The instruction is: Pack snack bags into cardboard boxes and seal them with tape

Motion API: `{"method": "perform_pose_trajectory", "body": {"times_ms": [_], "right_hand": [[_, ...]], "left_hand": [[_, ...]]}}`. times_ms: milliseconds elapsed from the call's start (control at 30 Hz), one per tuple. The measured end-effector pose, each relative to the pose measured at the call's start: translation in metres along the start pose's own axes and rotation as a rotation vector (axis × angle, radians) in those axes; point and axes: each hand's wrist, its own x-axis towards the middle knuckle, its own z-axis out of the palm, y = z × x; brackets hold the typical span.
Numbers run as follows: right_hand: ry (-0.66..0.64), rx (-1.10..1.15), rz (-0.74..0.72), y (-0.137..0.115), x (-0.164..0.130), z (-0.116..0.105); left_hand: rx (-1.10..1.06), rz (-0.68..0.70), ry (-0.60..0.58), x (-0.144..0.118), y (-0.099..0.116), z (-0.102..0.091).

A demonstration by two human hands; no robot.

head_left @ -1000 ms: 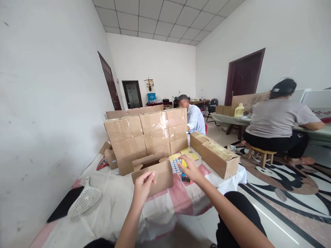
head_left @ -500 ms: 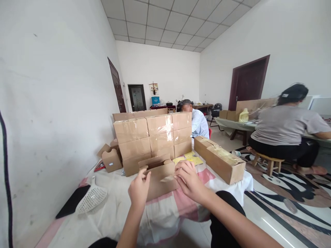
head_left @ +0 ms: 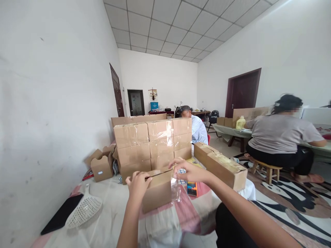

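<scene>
Near the table's front edge, the left hand (head_left: 138, 184) grips a closed cardboard box (head_left: 157, 188), contents hidden, while the right hand (head_left: 190, 172) seemingly pinches clear tape (head_left: 176, 188).

Nine taped brown cardboard cartons (head_left: 152, 143) stood stacked three across and three high. Two long sealed brown cartons (head_left: 219, 165) lay beside them. Two seated people (head_left: 281, 134) were in view, and one white plastic scoop (head_left: 84, 210).

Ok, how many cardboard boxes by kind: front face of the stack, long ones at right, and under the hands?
Taped brown cardboard boxes, stack's front face: 9
Long taped brown cardboard boxes, right side: 2
Brown cardboard box under the left hand: 1
Total: 12
</scene>
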Motion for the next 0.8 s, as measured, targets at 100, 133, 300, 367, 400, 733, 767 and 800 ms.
{"method": "perform_pose_trajectory", "body": {"times_ms": [100,133,300,367,400,733,767,800], "right_hand": [[-0.085,0.113,0.037,0.034,0.044,0.015],[-0.101,0.101,0.082,0.047,0.060,0.023],[-0.108,-0.003,0.300,0.104,0.115,0.068],[-0.105,-0.043,0.345,0.118,0.122,0.078],[-0.105,-0.061,0.357,0.123,0.124,0.082],[-0.110,-0.180,0.384,0.138,0.126,0.095],[-0.096,-0.199,0.392,0.138,0.127,0.095],[-0.073,-0.217,0.407,0.138,0.129,0.093]], "left_hand": [[-0.010,-0.054,-0.013,-0.012,0.005,0.002],[-0.009,-0.074,-0.009,-0.014,0.006,0.003],[-0.014,-0.122,0.001,-0.016,0.007,0.008],[-0.017,-0.123,0.007,-0.015,0.006,0.007],[-0.017,-0.120,0.011,-0.015,0.006,0.007],[-0.024,0.201,0.078,-0.036,0.035,0.030],[-0.030,0.217,0.079,-0.037,0.036,0.032],[-0.036,0.225,0.076,-0.039,0.035,0.033]]}}
